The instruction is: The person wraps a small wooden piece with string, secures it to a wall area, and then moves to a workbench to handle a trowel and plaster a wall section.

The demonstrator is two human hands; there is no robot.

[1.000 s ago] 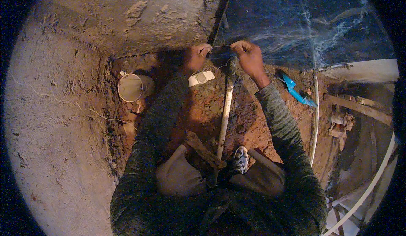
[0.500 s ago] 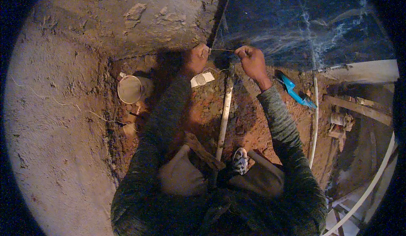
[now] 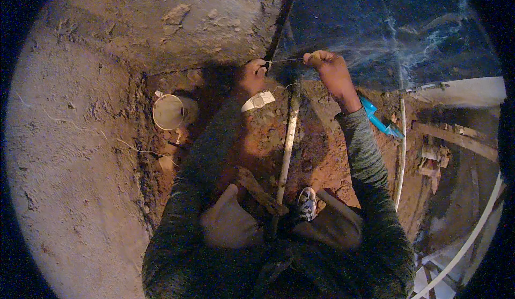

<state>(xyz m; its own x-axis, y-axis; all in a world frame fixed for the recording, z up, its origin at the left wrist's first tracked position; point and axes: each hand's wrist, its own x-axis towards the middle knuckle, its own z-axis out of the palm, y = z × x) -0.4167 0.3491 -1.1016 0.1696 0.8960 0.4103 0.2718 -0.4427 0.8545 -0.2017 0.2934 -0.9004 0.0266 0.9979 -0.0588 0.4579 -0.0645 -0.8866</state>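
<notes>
Between my two raised hands runs a thin pale string (image 3: pixel 287 60), stretched nearly level. My left hand (image 3: pixel 254 76) is closed on its left end, close to the corner of the rough wall. At the other end my right hand (image 3: pixel 333 76) pinches the string in front of the dark blue panel. Just below my left hand lies a small white card-like piece (image 3: pixel 258 101), with a thin strand curving from it toward the pipe. A whitish pipe (image 3: pixel 288 143) with a dark upper end stands below the string, between my forearms.
A white bucket (image 3: pixel 168 112) stands at the left by the rough wall. Below my right wrist lies a bright blue object (image 3: pixel 378 117), beside a thin white pipe (image 3: pixel 402 154). A wooden piece (image 3: pixel 260 192) lies near my knees. Wooden boards (image 3: pixel 456 138) are at the right.
My right hand has moved right, away from my left hand, and the stretch of string between them is longer. The left hand stays in nearly the same place.
</notes>
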